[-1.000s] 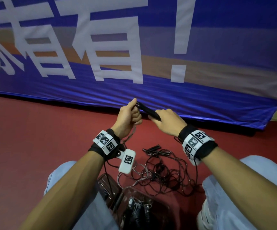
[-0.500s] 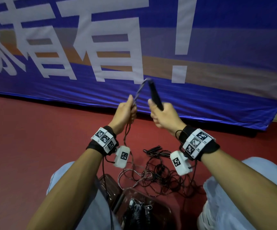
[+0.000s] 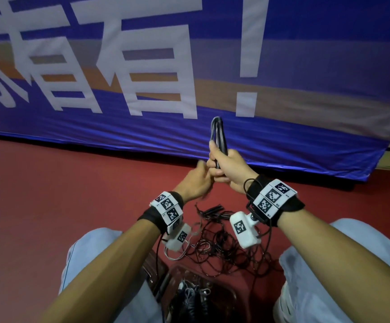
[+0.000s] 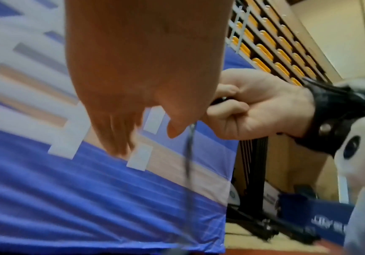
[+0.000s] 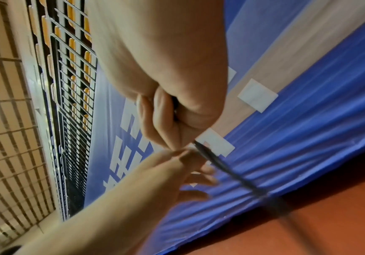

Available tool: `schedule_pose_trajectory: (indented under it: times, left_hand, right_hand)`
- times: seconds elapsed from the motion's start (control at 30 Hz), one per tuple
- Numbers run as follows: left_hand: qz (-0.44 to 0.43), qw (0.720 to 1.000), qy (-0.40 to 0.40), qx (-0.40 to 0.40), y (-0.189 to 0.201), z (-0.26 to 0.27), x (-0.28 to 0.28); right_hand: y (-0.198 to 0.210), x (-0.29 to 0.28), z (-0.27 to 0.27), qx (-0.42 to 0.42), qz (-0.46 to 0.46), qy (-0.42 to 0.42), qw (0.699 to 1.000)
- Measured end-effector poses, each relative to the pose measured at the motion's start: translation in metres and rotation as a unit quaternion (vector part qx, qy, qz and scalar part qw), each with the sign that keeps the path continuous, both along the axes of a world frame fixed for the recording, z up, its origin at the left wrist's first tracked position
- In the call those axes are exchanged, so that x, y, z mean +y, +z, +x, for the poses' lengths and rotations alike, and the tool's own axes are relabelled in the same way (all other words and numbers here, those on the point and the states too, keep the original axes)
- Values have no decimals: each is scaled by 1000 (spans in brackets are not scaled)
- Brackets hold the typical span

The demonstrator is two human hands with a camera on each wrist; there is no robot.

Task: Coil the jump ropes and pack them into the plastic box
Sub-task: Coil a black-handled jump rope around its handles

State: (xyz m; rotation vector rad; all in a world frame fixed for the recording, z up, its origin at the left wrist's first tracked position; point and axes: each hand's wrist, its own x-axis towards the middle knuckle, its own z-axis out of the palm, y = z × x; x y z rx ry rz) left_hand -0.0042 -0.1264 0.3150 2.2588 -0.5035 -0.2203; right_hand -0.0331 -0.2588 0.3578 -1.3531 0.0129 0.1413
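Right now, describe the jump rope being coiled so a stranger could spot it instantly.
Start at the big blue banner with white characters behind the red floor. In front of its lower edge, the right hand holds a black jump rope upright in its grip, folded loops poking above the fist. Unlike the tangled ropes lying on the floor, this one is raised in the air.

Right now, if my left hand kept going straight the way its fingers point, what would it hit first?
Your left hand already sits against the right hand, which grips the folded jump rope. Anything past that would be the blue banner behind, though its depth is hard to judge.
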Motion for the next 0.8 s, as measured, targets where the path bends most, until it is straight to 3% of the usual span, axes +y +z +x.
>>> schedule_pose_trajectory:
  times: [0.07, 0.13, 0.3, 0.37, 0.5, 0.63, 0.8]
  left_hand:
    - [68, 978, 74, -183, 1, 9, 12]
    - [117, 928, 75, -345, 7, 16, 23]
    - [178, 851, 17, -493, 32, 17, 38]
    - [201, 826, -9, -526, 35, 20, 44]
    - [206, 802, -49, -559, 36, 18, 51]
    - [197, 767, -54, -609, 35, 10, 49]
    - [184, 773, -99, -599, 37, 1, 51]
  right_hand:
    - [-2, -5, 1, 22, -108, 22, 994]
    - [-4, -6, -2, 34, -195, 70, 978]
    - [-4, -7, -13, 74, -226, 212, 948]
    - [2, -10, -17, 76, -221, 262, 936]
    - [12, -21, -22, 87, -237, 318, 914]
    - [14, -25, -24, 89, -247, 333, 906]
    - [10, -23, -26, 103, -243, 330, 906]
